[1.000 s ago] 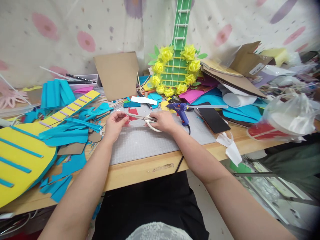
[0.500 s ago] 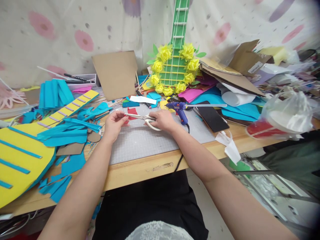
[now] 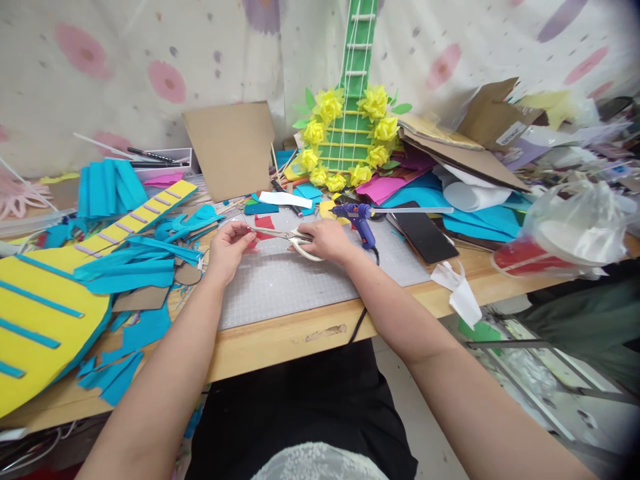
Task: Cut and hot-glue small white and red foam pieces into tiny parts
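Note:
My right hand (image 3: 327, 240) is closed around the pale handles of a pair of scissors (image 3: 280, 233). Their metal blades point left, and the tips reach the fingertips of my left hand (image 3: 230, 248). Thumb and forefinger of that hand are pinched together on a small red paper piece (image 3: 253, 245), mostly covered by the fingers. Behind the blades, a flat red scrap of paper (image 3: 265, 223) lies on the grey gridded cutting mat (image 3: 280, 293). Both hands are just above this mat.
A blue glue gun (image 3: 360, 220) and a black phone (image 3: 425, 233) lie to the right. Behind stands a green paper guitar (image 3: 345, 140) with yellow flowers. A yellow guitar shape (image 3: 45, 320) and blue paper strips (image 3: 135, 267) crowd the left. A bagged red cup (image 3: 545, 250) stands far right.

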